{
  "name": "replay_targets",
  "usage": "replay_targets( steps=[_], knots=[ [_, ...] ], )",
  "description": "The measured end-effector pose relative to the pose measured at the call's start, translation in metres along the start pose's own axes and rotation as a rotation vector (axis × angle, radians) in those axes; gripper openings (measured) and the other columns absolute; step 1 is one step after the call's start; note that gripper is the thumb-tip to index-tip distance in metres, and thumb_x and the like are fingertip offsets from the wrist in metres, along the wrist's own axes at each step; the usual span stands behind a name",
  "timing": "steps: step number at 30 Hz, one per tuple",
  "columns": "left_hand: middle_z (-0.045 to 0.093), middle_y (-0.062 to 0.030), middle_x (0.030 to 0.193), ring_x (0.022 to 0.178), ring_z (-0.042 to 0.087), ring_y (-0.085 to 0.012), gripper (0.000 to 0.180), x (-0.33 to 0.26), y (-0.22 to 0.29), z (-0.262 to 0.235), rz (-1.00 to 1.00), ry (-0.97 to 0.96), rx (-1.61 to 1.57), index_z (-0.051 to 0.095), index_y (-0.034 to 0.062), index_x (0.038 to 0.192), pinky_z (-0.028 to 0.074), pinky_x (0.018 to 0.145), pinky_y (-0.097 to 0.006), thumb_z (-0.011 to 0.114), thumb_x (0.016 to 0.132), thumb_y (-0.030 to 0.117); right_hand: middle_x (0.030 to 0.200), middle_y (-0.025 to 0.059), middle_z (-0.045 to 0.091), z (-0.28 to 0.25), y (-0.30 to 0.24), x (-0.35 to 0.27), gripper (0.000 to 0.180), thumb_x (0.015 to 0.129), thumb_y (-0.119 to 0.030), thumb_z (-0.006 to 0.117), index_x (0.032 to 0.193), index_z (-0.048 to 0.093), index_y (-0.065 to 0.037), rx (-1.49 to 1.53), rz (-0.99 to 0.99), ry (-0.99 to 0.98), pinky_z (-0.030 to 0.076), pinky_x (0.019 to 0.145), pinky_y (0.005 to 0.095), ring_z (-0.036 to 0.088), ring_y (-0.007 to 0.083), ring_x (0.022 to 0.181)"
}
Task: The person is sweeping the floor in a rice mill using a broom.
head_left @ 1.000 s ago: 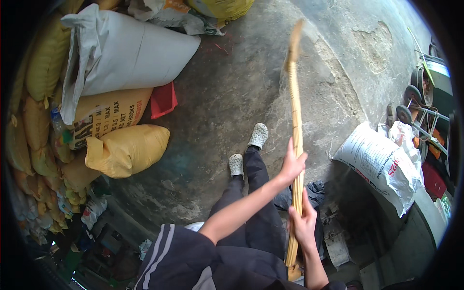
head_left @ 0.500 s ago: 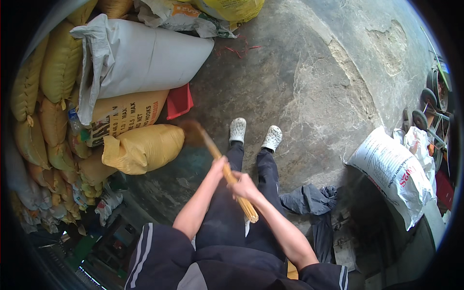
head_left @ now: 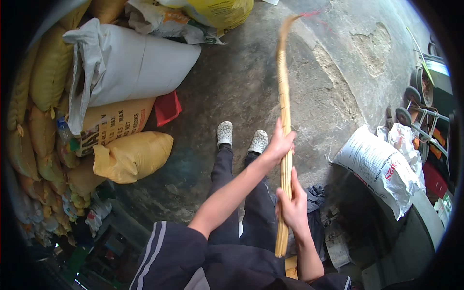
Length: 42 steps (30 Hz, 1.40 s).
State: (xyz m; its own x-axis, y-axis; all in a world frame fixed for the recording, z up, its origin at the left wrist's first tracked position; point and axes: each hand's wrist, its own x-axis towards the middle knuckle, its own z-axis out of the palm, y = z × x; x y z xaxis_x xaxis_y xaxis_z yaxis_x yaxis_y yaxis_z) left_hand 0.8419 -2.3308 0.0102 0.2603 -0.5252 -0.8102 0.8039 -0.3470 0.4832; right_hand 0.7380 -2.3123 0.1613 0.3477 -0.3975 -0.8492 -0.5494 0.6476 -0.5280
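Note:
A long straw-coloured broom (head_left: pixel 283 92) runs from close to my body out over the concrete floor, its brush end farthest away. Around the middle of its bundled handle wraps my left hand (head_left: pixel 279 144), closed. Lower down, my right hand (head_left: pixel 293 204) is closed on the same handle, with the butt end sticking out below it. Thin red strands (head_left: pixel 311 13) lie at the brush tip, blurred. Whether the bristles touch the floor I cannot tell.
Stacked yellow sacks (head_left: pixel 50 77), a white sack (head_left: pixel 140 60) and a red dustpan-like piece (head_left: pixel 167 109) are on the left. At right stand a printed white sack (head_left: pixel 382 164) and a wheeled metal frame (head_left: pixel 420 111). The concrete floor (head_left: pixel 261 87) has rough, chipped patches.
The broom has swung from the left, beside the yellow sack, to far ahead on the right. Both hands moved right with it. The red strands shifted right across the floor.

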Motion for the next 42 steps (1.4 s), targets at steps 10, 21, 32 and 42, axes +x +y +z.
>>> replay_targets(
  steps=[10, 21, 32, 42],
  knots=[
    [0.042, -0.0044, 0.059, 0.040, 0.045, -0.0140, 0.026, 0.008, -0.027, -0.149, -0.124, 0.612, 0.043, 0.035, 0.0071, 0.093, 0.041, 0.034, -0.028, 0.050, 0.073, -0.001, 0.066, 0.0062, 0.056, 0.043, 0.004, 0.074, 0.061, 0.081, -0.001, 0.053, 0.136, 0.028, -0.003, 0.070, 0.245, -0.483, 0.044, 0.037, 0.0250, 0.052, 0.0115, 0.041],
    [0.047, -0.0054, 0.072, 0.045, 0.046, -0.0110, 0.056, 0.177, 0.098, 0.023, -0.041, -0.171, 0.224, 0.028, 0.0099, 0.127, 0.041, 0.035, -0.025, 0.052, 0.077, 0.001, 0.059, 0.0032, 0.051, 0.047, -0.092, 0.155, 0.061, 0.084, -0.006, 0.051, 0.138, 0.024, -0.005, 0.055, -0.078, 0.300, 0.039, 0.034, 0.0244, 0.047, 0.0089, 0.040],
    [0.045, -0.0050, 0.079, 0.051, 0.047, -0.0105, 0.055, 0.059, 0.137, 0.029, -0.158, 0.174, 0.153, 0.022, 0.0132, 0.130, 0.041, 0.038, -0.023, 0.048, 0.083, 0.002, 0.069, 0.0021, 0.050, -0.005, -0.160, 0.059, 0.065, 0.084, -0.002, 0.054, 0.139, 0.021, -0.006, 0.372, 0.210, -0.098, 0.039, 0.036, 0.0215, 0.047, 0.0073, 0.042],
    [0.047, -0.0043, 0.077, 0.049, 0.046, -0.0118, 0.028, 0.244, 0.130, 0.093, -0.276, -0.249, 0.233, 0.034, 0.0107, 0.104, 0.043, 0.039, -0.025, 0.050, 0.081, 0.005, 0.080, 0.0279, 0.058, -0.044, -0.193, 0.185, 0.056, 0.075, -0.008, 0.051, 0.128, 0.037, 0.003, -0.127, -0.061, 0.404, 0.046, 0.071, 0.0449, 0.057, 0.0436, 0.079]
  ],
)
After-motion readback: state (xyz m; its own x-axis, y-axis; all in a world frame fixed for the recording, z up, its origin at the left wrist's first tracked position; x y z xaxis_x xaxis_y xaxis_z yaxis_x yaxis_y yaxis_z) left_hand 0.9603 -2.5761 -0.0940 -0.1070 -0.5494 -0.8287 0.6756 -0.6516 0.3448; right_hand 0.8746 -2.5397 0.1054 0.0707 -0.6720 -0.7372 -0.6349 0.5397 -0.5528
